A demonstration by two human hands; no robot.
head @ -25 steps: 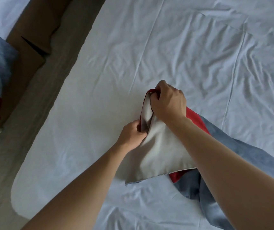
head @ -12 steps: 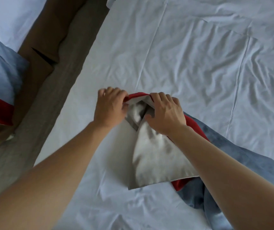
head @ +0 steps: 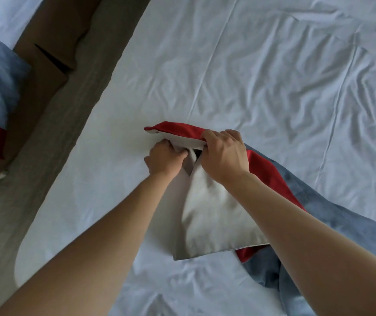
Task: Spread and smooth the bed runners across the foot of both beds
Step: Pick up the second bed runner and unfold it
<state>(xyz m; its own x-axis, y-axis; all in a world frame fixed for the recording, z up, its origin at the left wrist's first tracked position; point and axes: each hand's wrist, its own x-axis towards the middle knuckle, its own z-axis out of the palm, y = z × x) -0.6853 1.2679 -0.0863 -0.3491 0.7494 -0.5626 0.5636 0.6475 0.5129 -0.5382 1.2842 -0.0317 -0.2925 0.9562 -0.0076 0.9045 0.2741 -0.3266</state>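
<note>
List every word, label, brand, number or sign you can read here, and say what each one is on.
None: no text can be read anywhere in this view.
The bed runner, gripped by the left hand and the right hand, shows plain red, blue and grey cloth, with no tag in view.
The white sheet and the floor bear no print.

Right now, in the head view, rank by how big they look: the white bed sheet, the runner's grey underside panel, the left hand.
1. White bed sheet, largest by far.
2. Grey underside panel of the bed runner.
3. Left hand, smallest, gripping the runner.
</note>
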